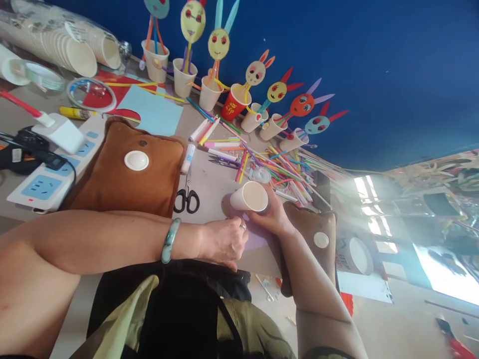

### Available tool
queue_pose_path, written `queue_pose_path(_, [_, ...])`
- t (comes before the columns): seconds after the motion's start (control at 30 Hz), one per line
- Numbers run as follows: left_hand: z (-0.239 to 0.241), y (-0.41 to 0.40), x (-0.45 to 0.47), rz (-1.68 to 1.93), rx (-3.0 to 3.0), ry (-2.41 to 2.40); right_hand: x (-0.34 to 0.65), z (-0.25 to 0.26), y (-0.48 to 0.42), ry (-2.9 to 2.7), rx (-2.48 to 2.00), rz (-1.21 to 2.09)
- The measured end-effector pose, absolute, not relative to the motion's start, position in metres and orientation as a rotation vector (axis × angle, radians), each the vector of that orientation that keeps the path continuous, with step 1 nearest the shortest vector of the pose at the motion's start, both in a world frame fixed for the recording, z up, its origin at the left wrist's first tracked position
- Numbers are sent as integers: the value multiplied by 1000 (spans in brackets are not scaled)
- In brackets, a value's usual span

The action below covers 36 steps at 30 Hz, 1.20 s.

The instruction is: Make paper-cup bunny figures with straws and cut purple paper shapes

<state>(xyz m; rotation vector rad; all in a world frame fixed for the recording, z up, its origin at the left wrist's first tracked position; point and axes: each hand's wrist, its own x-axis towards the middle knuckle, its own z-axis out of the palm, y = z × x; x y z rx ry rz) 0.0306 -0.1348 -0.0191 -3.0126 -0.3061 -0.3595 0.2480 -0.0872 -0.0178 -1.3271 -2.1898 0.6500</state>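
Right fingers (pixel 272 200) around cup (pixel 248 197), left fingers (pixel 239 240) curled, contents unclear, amid scissors (pixel 186 199), markers (pixel 223 145), cushions (pixel 160 172)

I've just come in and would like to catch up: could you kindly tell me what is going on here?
A person's right hand holds a paper cup, its mouth tipped toward the camera. The left hand is curled just beside it, near purple paper; whether it grips anything is hidden. Beyond, cups bearing paper faces line the blue wall, with markers and coloured sticks scattered nearby.
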Motion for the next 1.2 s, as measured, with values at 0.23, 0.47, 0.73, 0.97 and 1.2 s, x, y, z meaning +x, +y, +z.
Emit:
queue_pose_path(0.23, [-18, -135, 30, -344, -3013, -309, 250, -21, -85, -2193, -1304, 647])
queue_pose_path(0.47, [-19, -134, 31, -363, -3053, -302, 248, -18, -85, -2208, -1300, 641])
queue_pose_path(0.73, [-11, -133, 30, -418, -3046, -126, 247, -17, -86, -2187, -1285, 661])
queue_pose_path(0.97, [3, -133, 20, -742, -2892, 116, 245, -12, -86, -2197, -1307, 692])
queue_pose_path(1.2, [5, -130, 20, -774, -2715, -406, 246, -12, -88, -2198, -1382, 700])
